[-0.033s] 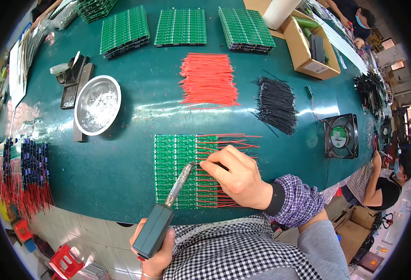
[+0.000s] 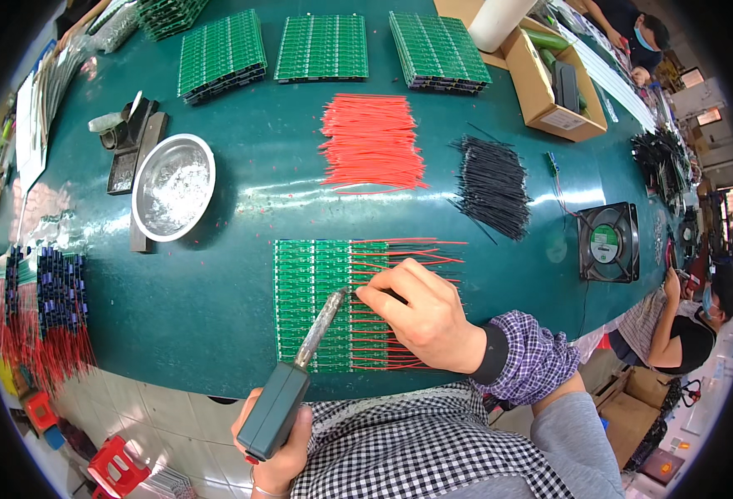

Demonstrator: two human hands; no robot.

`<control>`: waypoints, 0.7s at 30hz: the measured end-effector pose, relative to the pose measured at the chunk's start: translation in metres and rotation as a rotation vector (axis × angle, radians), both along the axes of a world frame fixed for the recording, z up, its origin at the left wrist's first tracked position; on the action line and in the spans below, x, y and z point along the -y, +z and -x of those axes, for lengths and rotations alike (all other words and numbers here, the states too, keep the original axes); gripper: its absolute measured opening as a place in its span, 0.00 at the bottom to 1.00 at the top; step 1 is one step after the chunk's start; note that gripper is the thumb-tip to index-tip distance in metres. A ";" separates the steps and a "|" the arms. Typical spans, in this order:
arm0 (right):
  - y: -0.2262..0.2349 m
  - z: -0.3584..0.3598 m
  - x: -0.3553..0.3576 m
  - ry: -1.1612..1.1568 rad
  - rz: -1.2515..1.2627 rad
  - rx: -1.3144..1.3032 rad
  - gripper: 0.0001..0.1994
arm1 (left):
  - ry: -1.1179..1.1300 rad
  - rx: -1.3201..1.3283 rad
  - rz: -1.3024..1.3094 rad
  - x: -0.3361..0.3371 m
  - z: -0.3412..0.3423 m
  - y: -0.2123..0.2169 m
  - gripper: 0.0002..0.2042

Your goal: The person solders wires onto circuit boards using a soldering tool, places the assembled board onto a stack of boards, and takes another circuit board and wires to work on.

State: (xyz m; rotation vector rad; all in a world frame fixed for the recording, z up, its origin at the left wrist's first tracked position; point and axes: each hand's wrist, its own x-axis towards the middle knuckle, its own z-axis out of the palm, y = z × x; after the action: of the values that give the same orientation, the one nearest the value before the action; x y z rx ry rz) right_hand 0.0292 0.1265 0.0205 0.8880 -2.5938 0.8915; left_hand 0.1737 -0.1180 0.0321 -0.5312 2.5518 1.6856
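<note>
My left hand (image 2: 294, 445) is wrapped round the dark green handle of a soldering iron (image 2: 275, 412). The iron's metal barrel slants up and right, its tip on a green circuit board panel (image 2: 294, 291). Beside that tip, the thumb and forefinger of my right hand (image 2: 423, 316) are pinched on a thin wire, mostly hidden by the fingers; its colour is unclear. Red wires (image 2: 420, 242) stick out from the panel's right side in a row, some passing under my right hand. The panel lies flat near the table's front edge.
Beyond the panel lie piles of red wires (image 2: 370, 141) and black wires (image 2: 493, 187). A metal bowl (image 2: 209, 158) stands left, a fan (image 2: 607, 241) right. Stacked boards (image 2: 322, 47) and a cardboard box (image 2: 587, 130) sit farther back. Wired boards (image 2: 54, 287) lie far left; other people work around.
</note>
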 end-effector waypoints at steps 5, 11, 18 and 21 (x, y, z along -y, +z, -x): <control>0.001 0.000 0.000 -0.004 -0.006 0.008 0.13 | -0.010 0.027 -0.011 0.001 0.000 0.000 0.11; 0.001 -0.001 0.001 -0.004 -0.010 0.004 0.13 | -0.007 0.065 0.009 0.009 -0.010 -0.002 0.11; 0.001 -0.001 0.002 -0.003 -0.017 -0.001 0.14 | 0.137 0.077 -0.088 0.007 -0.014 0.000 0.14; 0.001 -0.001 0.002 -0.007 -0.018 -0.005 0.13 | 0.177 0.057 -0.085 0.000 -0.011 0.006 0.15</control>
State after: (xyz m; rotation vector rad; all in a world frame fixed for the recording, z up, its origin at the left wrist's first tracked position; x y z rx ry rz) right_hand 0.0306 0.1245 0.0217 0.8845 -2.6028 0.8642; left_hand 0.1850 -0.1180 0.0377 -0.8079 2.4450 1.7943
